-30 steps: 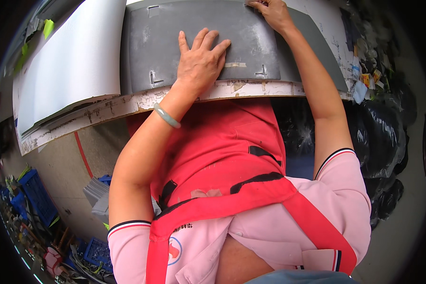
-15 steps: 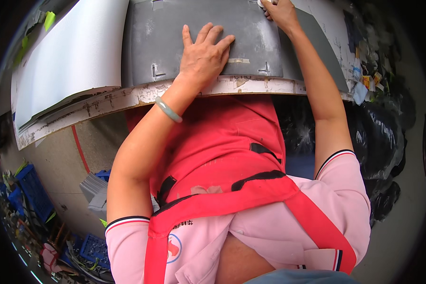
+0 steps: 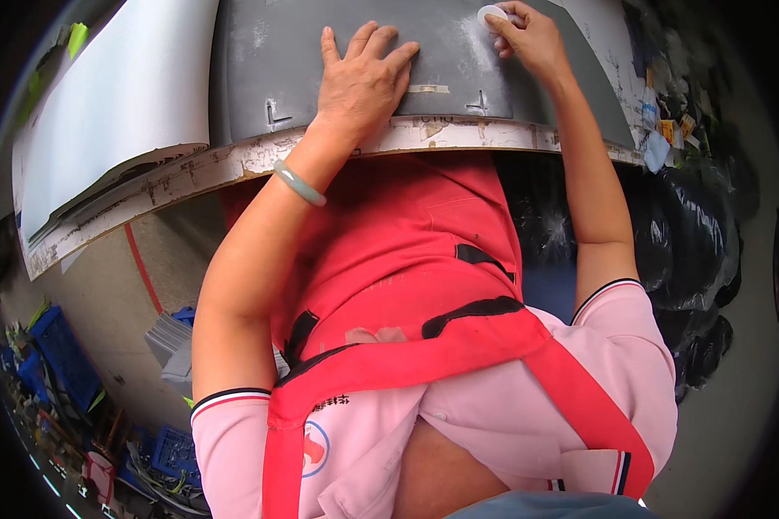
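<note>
Grey matte sheet [image 3: 268, 60] lies under the flat, spread left hand [image 3: 361, 76]; at two o'clock, the right hand [image 3: 532, 43] pinches a white chalk disc [image 3: 492, 15].

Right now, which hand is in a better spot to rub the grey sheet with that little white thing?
The right hand, probably: it already pinches the small white piece against the grey sheet. The left hand lies flat on the sheet, empty.

your left hand [image 3: 361, 73] lies flat, fingers spread, arm stretched forward. your right hand [image 3: 528, 39] reaches further out, fingertips pinched together.
</note>
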`<control>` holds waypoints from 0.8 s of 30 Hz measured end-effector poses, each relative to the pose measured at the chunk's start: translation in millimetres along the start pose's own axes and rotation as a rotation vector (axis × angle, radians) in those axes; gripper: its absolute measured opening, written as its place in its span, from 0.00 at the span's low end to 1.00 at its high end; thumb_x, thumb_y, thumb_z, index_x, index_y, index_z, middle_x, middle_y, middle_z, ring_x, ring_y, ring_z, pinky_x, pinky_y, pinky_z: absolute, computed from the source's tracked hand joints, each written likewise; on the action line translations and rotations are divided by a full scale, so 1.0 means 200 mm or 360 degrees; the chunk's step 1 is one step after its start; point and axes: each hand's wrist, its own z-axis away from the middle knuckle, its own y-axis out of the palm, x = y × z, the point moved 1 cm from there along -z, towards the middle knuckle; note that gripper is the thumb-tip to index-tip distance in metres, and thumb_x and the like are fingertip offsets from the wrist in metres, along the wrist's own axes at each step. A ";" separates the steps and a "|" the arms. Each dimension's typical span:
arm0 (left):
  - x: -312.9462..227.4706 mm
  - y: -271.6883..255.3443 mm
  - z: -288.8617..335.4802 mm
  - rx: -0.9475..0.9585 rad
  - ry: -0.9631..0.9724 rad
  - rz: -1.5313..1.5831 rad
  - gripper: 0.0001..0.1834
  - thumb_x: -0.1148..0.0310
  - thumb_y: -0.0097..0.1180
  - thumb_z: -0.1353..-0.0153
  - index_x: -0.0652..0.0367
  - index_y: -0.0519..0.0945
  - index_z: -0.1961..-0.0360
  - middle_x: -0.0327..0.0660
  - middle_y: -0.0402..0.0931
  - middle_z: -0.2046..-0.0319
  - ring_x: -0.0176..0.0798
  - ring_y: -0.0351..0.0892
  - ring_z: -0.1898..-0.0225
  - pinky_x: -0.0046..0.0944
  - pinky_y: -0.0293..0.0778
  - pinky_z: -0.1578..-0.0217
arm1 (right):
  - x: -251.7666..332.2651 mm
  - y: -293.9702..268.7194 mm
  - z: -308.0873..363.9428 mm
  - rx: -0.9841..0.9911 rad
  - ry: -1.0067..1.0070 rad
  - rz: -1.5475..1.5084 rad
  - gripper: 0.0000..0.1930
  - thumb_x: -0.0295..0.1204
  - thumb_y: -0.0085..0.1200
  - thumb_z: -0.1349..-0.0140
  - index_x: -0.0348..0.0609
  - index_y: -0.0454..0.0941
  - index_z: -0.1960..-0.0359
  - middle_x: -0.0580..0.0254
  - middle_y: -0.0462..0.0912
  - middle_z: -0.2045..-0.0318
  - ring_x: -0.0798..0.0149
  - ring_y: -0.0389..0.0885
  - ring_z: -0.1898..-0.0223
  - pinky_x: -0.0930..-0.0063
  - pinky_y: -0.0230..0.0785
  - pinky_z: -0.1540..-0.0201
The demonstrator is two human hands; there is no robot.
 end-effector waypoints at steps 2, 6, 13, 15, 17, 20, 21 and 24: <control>0.03 0.00 0.01 0.0007 -0.0025 -0.0094 0.18 0.60 0.55 0.33 0.37 0.80 0.42 0.34 0.73 0.40 0.42 0.66 0.33 0.71 0.54 0.34 | 0.04 0.05 0.19 0.0110 0.0056 -0.0048 0.16 0.36 0.60 0.32 0.40 0.80 0.48 0.69 0.81 0.72 0.79 0.76 0.74 0.83 0.73 0.72; 0.05 0.01 0.01 -0.0089 0.0024 -0.0056 0.17 0.59 0.55 0.33 0.38 0.80 0.44 0.35 0.74 0.42 0.42 0.67 0.34 0.74 0.55 0.35 | 0.14 0.07 0.49 0.0094 0.0131 -0.0108 0.17 0.32 0.58 0.33 0.39 0.77 0.45 0.66 0.80 0.76 0.78 0.76 0.77 0.81 0.72 0.76; 0.04 0.01 0.01 -0.0041 0.0032 -0.0062 0.18 0.58 0.55 0.33 0.36 0.80 0.43 0.35 0.74 0.41 0.43 0.67 0.33 0.72 0.54 0.34 | 0.10 0.12 0.60 0.0068 0.0198 -0.0206 0.14 0.30 0.56 0.36 0.38 0.78 0.51 0.67 0.78 0.78 0.77 0.75 0.79 0.80 0.70 0.77; 0.03 0.01 0.02 -0.0046 0.0028 -0.0057 0.18 0.59 0.54 0.33 0.36 0.80 0.43 0.35 0.74 0.41 0.43 0.67 0.33 0.72 0.54 0.34 | 0.09 0.13 0.60 0.0051 0.0196 -0.0159 0.14 0.31 0.57 0.37 0.38 0.78 0.52 0.67 0.78 0.79 0.77 0.75 0.79 0.79 0.70 0.77; 0.01 -0.01 0.02 0.0023 0.0012 -0.0092 0.19 0.60 0.54 0.32 0.37 0.78 0.40 0.34 0.72 0.39 0.43 0.67 0.33 0.67 0.53 0.32 | 0.06 0.15 0.59 0.0039 0.0197 -0.0135 0.14 0.31 0.57 0.38 0.38 0.79 0.53 0.67 0.78 0.79 0.76 0.75 0.79 0.79 0.69 0.77; 0.01 -0.02 0.01 0.0009 0.0034 -0.0082 0.19 0.60 0.54 0.32 0.37 0.79 0.41 0.34 0.72 0.39 0.43 0.67 0.33 0.67 0.53 0.32 | 0.04 0.16 0.57 -0.0126 -0.0086 0.0114 0.14 0.32 0.58 0.40 0.38 0.80 0.55 0.66 0.78 0.79 0.75 0.75 0.80 0.78 0.68 0.77; 0.01 -0.02 0.01 0.0012 0.0034 -0.0080 0.19 0.60 0.54 0.32 0.37 0.79 0.41 0.34 0.72 0.39 0.43 0.67 0.33 0.67 0.53 0.32 | 0.04 0.15 0.56 -0.0041 -0.0102 0.0224 0.13 0.31 0.57 0.38 0.39 0.79 0.54 0.67 0.78 0.79 0.77 0.74 0.79 0.80 0.66 0.78; 0.03 -0.02 0.02 -0.0014 0.0039 -0.0059 0.19 0.60 0.54 0.32 0.37 0.79 0.41 0.34 0.72 0.39 0.43 0.67 0.33 0.67 0.54 0.32 | 0.10 0.10 0.53 0.0221 0.0080 0.0179 0.12 0.31 0.57 0.38 0.40 0.79 0.54 0.67 0.78 0.79 0.76 0.75 0.79 0.80 0.67 0.78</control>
